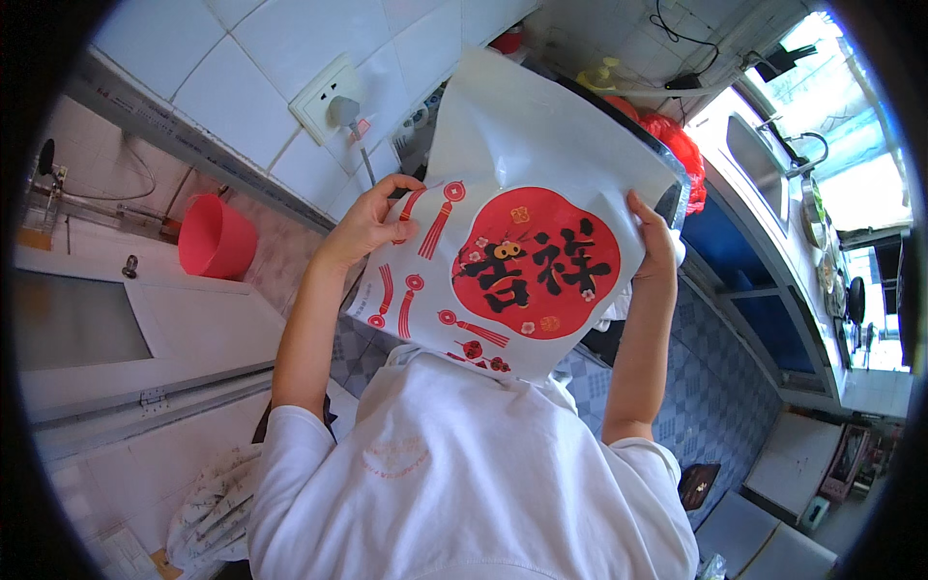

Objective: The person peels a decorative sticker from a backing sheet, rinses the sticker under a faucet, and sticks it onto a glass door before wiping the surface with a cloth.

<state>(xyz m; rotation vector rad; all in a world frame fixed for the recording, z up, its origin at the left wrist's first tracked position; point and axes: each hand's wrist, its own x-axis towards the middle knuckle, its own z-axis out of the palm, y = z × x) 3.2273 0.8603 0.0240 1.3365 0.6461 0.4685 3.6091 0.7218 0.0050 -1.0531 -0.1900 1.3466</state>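
Note:
A large sheet of decorative stickers spreads between my two hands in front of my chest. It has a white ground, a big red lobed shape with black characters, and several red tassel ornaments. My left hand pinches its left edge, thumb on the printed face. At the right edge, my right hand grips it with the thumb at the front; the other fingers are mostly hidden behind. The upper part of the sheet is blank and bends back over a dark-edged appliance or surface that I cannot make out.
A wall socket with a grey plug is just beyond my left hand. Red plastic bags lie behind the sheet at right. A pink bucket stands left, beside a white door. A counter with a sink runs along the right.

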